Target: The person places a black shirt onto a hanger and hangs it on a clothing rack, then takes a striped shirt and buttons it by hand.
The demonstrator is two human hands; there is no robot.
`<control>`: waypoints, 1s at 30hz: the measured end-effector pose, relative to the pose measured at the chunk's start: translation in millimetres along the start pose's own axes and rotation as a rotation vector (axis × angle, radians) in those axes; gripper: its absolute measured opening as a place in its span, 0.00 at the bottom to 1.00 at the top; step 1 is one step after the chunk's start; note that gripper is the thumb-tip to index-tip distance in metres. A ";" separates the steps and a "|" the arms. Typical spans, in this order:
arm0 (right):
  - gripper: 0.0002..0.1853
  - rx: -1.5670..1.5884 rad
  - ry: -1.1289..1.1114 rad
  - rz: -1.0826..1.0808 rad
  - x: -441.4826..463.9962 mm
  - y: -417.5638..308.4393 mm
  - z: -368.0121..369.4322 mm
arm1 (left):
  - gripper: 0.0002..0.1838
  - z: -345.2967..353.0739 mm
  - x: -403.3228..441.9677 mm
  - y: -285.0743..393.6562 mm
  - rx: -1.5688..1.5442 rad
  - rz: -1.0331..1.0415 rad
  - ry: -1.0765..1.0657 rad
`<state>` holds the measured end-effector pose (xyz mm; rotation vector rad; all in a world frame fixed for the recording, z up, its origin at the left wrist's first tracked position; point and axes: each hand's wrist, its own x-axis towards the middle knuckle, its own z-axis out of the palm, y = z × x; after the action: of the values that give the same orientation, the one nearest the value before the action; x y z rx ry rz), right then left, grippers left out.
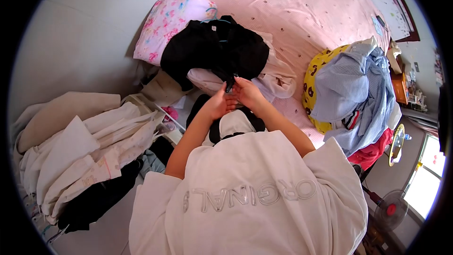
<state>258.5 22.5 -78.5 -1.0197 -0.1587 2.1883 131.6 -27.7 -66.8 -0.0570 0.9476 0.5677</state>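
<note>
A black garment point(212, 49) lies spread on the bed in front of me, its lower edge reaching toward my body. Parts of a thin light-blue hanger point(216, 20) show at its far side. My left hand point(221, 104) and my right hand point(248, 92) meet at the near end of the garment, thumbs and fingers closed on a narrow black strip of it. Beneath and beside the garment is a pale cloth point(279, 78). A floral pillow point(165, 26) touches its left side.
A pink sheet point(292, 4) covers the bed. Striped blue clothes point(351, 80) are heaped on a yellow patterned cushion point(314, 89) at right. Light garments point(80, 137) hang on a rack at left. A fan point(390, 210) stands lower right, near the window point(428, 174).
</note>
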 end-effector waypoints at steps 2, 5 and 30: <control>0.03 -0.069 -0.047 -0.052 -1.7 -2.5 2.5 | 0.26 -5.1 4.6 0.2 -0.115 0.077 -0.043; 0.03 -0.230 -0.121 -0.104 2.3 -2.4 -2.0 | 0.13 -1.6 -0.3 9.8 -0.237 0.305 -0.067; 0.10 -1.192 -0.114 -0.104 -18.4 -12.7 1.6 | 0.05 -1.0 11.6 4.2 -0.149 0.658 0.237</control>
<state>272.4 20.3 -61.0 -1.3972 -1.6572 1.9632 134.1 -19.3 -75.7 0.0594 1.1539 1.2607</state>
